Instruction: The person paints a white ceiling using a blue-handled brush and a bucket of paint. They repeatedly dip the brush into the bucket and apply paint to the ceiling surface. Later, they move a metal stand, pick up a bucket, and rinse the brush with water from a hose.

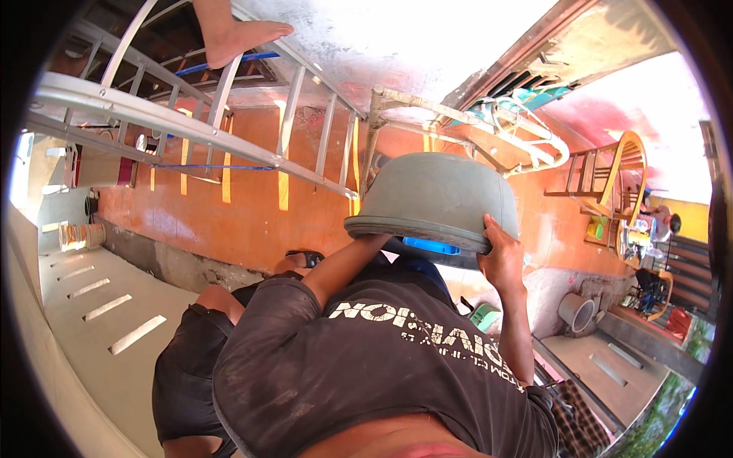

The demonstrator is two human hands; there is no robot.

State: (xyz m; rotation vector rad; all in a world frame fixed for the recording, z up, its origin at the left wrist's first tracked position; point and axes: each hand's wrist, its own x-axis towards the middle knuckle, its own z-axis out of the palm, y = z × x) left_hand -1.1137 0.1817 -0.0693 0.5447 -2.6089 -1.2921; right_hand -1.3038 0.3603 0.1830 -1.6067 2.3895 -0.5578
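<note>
A large grey plastic tub [435,191] is held up in front of my chest, its thick rim turned toward me. My right hand [500,256] is closed on the tub's right side, with the thumb against the outer wall. My left forearm reaches up to the left part of the rim, where the tub hides the hand and its fingers. A blue thing [431,246] shows just below the rim; I cannot tell whether it lies in the tub or beyond it.
An aluminium ladder [221,95] stands at far left, with another person's bare foot [240,40] on it. Beyond the tub is a pale cane frame [527,137]. Wooden chairs [611,183] and a grey bucket [576,313] are at right. Another person's dark shorts [191,366] show beside me.
</note>
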